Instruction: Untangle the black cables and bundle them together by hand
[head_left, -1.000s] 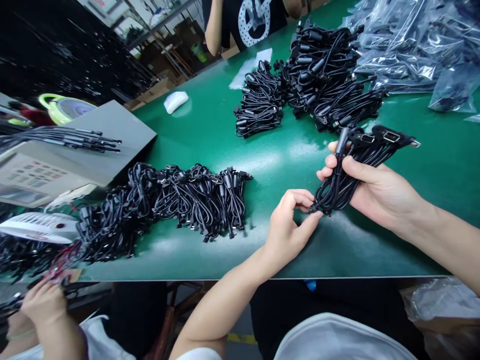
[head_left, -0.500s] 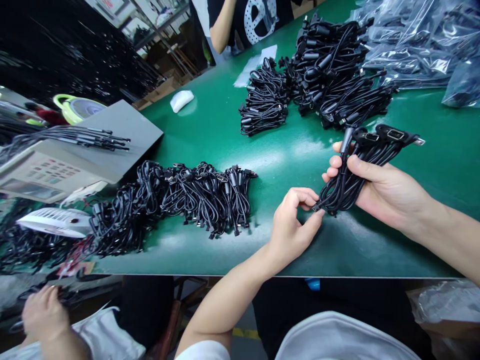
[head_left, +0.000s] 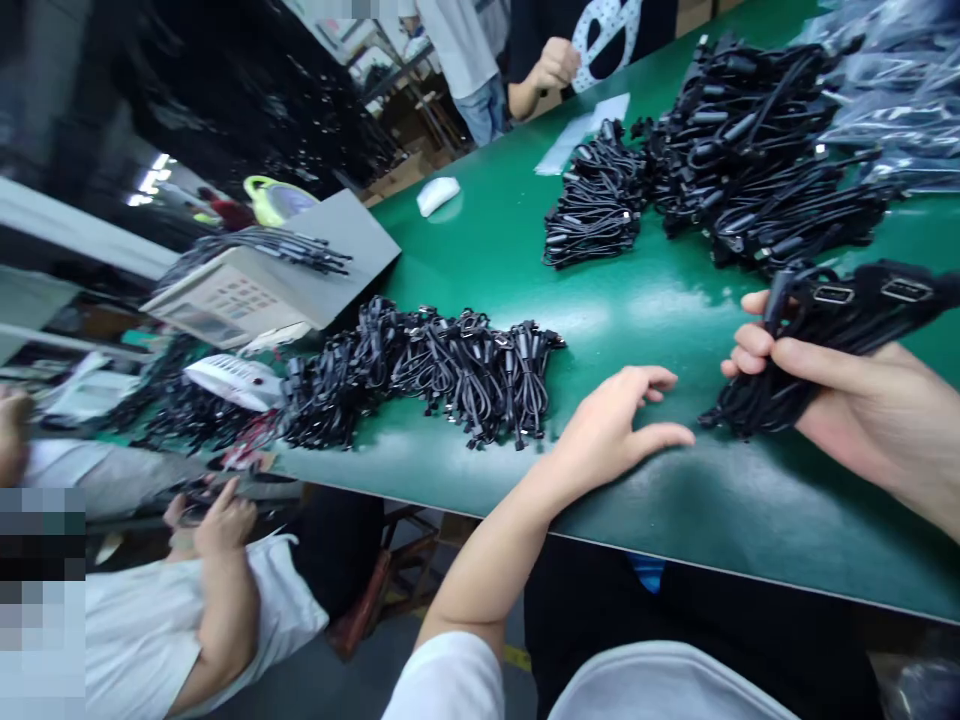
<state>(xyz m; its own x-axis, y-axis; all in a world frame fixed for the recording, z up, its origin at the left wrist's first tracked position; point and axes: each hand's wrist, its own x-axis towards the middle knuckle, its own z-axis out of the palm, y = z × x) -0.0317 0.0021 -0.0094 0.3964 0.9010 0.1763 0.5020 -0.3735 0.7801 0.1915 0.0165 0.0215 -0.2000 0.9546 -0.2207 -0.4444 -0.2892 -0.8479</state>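
Note:
My right hand point(head_left: 832, 375) is closed around a bundle of black cables point(head_left: 817, 300) held above the green table. Rectangular sockets face up at the top of the bundle, and the cable loops hang down past my fingers. To the left of it, my left hand point(head_left: 619, 425) is empty, its thumb and fingers apart, just short of the bundle's lower end. Further left lies a row of tied black cable bundles point(head_left: 480, 375). A smaller stack of bundled cables point(head_left: 596, 200) and a big heap of cables point(head_left: 765, 140) lie beyond my hands.
Clear plastic bags point(head_left: 907, 110) lie at the far right of the green table point(head_left: 480, 235). A grey machine with a keypad point(head_left: 262, 285), a white vented device point(head_left: 232, 380) and a white object point(head_left: 437, 195) are to the left. Co-workers sit at left and stand opposite.
My left hand has let go of the bundle's lower end and opened. My right hand still holds the bundle. The view has swung left, so things appear further right.

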